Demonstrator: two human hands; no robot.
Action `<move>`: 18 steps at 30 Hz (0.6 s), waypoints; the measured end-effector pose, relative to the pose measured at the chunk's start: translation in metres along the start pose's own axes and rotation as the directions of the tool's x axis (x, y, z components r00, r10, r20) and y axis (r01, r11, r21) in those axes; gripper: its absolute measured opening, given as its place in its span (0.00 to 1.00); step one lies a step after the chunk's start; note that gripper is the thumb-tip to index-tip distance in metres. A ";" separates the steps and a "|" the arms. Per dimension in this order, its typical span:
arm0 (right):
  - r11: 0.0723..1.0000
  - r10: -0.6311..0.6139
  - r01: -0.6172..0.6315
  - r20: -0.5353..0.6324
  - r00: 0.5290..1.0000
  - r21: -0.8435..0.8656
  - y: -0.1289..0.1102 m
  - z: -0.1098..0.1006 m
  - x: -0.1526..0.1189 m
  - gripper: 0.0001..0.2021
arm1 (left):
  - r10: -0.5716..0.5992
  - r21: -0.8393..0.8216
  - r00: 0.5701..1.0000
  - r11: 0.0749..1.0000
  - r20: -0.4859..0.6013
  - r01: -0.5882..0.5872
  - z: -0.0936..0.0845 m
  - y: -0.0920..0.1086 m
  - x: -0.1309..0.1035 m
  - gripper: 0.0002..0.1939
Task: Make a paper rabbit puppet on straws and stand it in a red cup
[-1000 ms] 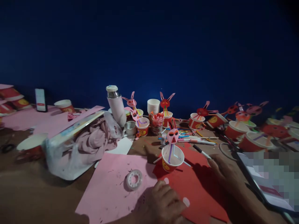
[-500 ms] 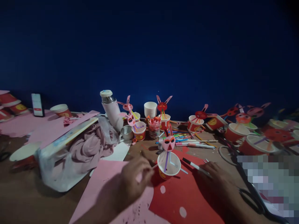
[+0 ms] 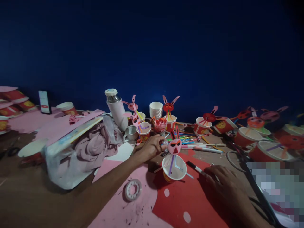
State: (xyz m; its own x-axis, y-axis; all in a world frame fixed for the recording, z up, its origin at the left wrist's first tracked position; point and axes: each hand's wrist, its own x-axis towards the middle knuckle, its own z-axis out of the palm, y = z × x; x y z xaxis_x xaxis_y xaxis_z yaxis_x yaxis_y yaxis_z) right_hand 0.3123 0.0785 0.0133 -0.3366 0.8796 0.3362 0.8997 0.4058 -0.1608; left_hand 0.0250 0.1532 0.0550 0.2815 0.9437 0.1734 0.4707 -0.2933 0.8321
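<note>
My left hand (image 3: 153, 147) reaches forward, fingers curled around a small clear object (image 3: 163, 143) beside the pens; its kind is unclear. My right hand (image 3: 222, 180) lies low on the red paper (image 3: 187, 196), fingers outstretched. At its fingertips is a white marker with a black cap (image 3: 196, 167); scissors (image 3: 263, 210) show partly from under the hand and wrist. Between the hands stands a paper cup (image 3: 174, 167) with a pink rabbit-like paper face (image 3: 175, 145) on straws. A roll of tape (image 3: 133, 190) lies on the pink paper (image 3: 118, 205).
Behind are several cups with paper faces, stacked white cups (image 3: 156, 110), straws and pens (image 3: 190, 142). Leftward are a flask (image 3: 116, 110), metal mug (image 3: 130, 133), plastic bag with cloth (image 3: 92, 148) and phone (image 3: 44, 102). A pixelated panel (image 3: 277, 190) sits at right.
My left hand has moved forward from over the pink paper to the small clear object, and the tape roll now shows where it was. My right hand stays almost in place.
</note>
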 end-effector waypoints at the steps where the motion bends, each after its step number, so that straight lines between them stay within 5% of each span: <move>1: 1.000 -0.005 0.005 -0.026 1.000 0.004 0.002 0.000 0.001 0.12 | 0.011 0.025 1.000 1.000 -0.011 -0.011 -0.004 0.002 -0.003 0.06; 8: 0.990 0.061 -0.017 -0.313 0.948 0.142 0.000 -0.033 -0.002 0.14 | 0.112 0.262 0.982 0.963 -0.150 -0.070 -0.044 0.036 -0.066 0.06; 13: 0.900 0.073 0.031 -0.220 0.973 0.434 -0.046 -0.059 -0.006 0.10 | 0.329 0.241 0.936 0.925 -0.125 -0.292 -0.036 0.068 -0.114 0.06; 18: 0.788 -0.011 -0.007 0.026 1.000 0.616 -0.093 -0.057 -0.021 0.17 | 0.332 0.060 0.937 0.943 -0.112 -0.327 -0.010 0.094 -0.140 0.08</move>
State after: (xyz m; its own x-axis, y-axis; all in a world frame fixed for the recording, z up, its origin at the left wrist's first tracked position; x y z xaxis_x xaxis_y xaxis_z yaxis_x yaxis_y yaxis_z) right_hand 0.2514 0.0084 0.0737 -0.3539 0.8810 0.3141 0.5402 0.4666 -0.7003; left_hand 0.0211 -0.0047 0.1145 0.3262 0.8037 0.4976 0.4016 -0.5944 0.6967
